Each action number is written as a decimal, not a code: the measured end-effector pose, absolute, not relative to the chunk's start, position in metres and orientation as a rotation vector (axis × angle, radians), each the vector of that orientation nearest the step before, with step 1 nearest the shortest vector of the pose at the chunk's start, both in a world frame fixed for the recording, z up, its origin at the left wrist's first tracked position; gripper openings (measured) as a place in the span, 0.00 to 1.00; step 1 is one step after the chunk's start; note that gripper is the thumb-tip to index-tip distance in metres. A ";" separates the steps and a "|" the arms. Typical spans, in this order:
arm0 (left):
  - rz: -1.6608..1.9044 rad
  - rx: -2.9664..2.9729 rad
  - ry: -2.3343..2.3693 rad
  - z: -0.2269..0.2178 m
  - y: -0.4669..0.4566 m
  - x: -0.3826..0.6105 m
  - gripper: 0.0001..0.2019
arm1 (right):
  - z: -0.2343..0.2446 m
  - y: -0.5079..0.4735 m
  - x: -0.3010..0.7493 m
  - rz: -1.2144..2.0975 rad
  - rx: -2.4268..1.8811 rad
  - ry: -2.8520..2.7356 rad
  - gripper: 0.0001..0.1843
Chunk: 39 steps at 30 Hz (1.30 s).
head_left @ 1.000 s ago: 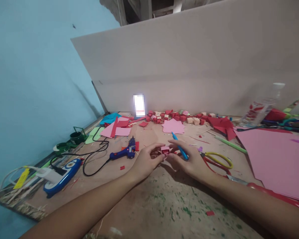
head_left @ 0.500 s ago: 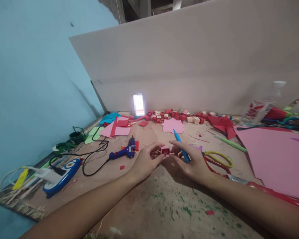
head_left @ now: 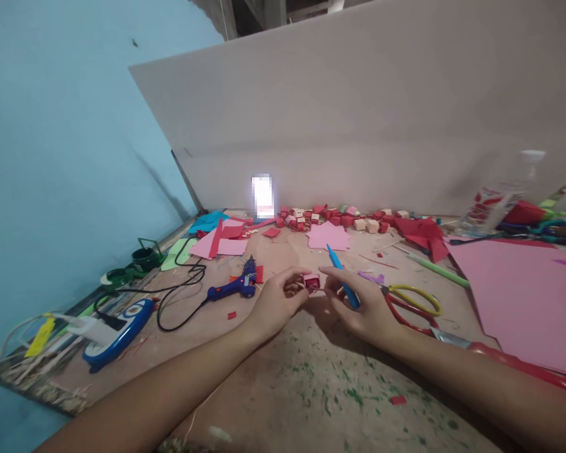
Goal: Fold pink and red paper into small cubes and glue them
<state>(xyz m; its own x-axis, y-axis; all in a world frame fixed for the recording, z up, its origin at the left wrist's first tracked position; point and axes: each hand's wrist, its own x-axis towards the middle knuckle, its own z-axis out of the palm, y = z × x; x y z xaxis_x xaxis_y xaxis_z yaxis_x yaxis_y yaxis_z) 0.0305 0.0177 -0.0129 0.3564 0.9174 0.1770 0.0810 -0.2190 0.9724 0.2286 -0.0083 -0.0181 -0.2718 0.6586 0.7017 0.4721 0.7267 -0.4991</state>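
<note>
Between the fingertips of my left hand (head_left: 277,297) is a small red and pink paper box (head_left: 312,280), its open side turned toward me. My right hand (head_left: 364,303) grips a blue pen (head_left: 334,259) that rests slanted across the palm, tip up and away. The right thumb and fingertips are bent close to the box's right side; whether they touch it I cannot tell. Beyond both hands lies a stack of pink paper pieces (head_left: 329,236). Left of my left hand lies a blue glue gun (head_left: 236,288). Scissors with yellow and red handles (head_left: 414,301) lie beside my right wrist.
Small red and cream paper boxes (head_left: 346,220) line the back board. A lit phone (head_left: 263,196) stands there too. A power strip (head_left: 119,340) with cables is at left. Large pink sheets (head_left: 528,302), a plastic bottle (head_left: 495,198) and a red-handled tool (head_left: 519,360) are at right.
The paper box has tilted slightly in my left fingers. My right fingertips have drawn closer together and a little away from it. The pen stays in my right hand.
</note>
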 end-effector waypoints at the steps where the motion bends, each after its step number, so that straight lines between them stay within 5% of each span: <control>1: 1.024 1.585 0.922 -0.013 0.018 0.030 0.14 | -0.017 -0.009 0.228 0.232 -0.879 -1.917 0.23; 23: 1.020 1.699 1.006 -0.009 0.013 0.031 0.14 | -0.011 -0.010 0.229 0.410 -0.969 -1.783 0.26; 28: 1.029 1.763 1.061 -0.007 0.012 0.031 0.17 | -0.012 -0.011 0.228 0.464 -0.990 -1.616 0.14; 39: 1.016 1.859 1.077 -0.010 0.014 0.030 0.17 | -0.009 -0.019 0.230 0.214 -0.915 -1.745 0.09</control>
<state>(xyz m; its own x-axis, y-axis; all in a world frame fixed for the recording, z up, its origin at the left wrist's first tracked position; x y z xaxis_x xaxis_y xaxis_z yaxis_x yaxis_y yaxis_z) 0.0296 0.0141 -0.0105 0.3320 0.9064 0.2614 0.3141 -0.3675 0.8754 0.2302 -0.0194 -0.0087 -0.1015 0.6676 0.7376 0.4698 0.6857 -0.5559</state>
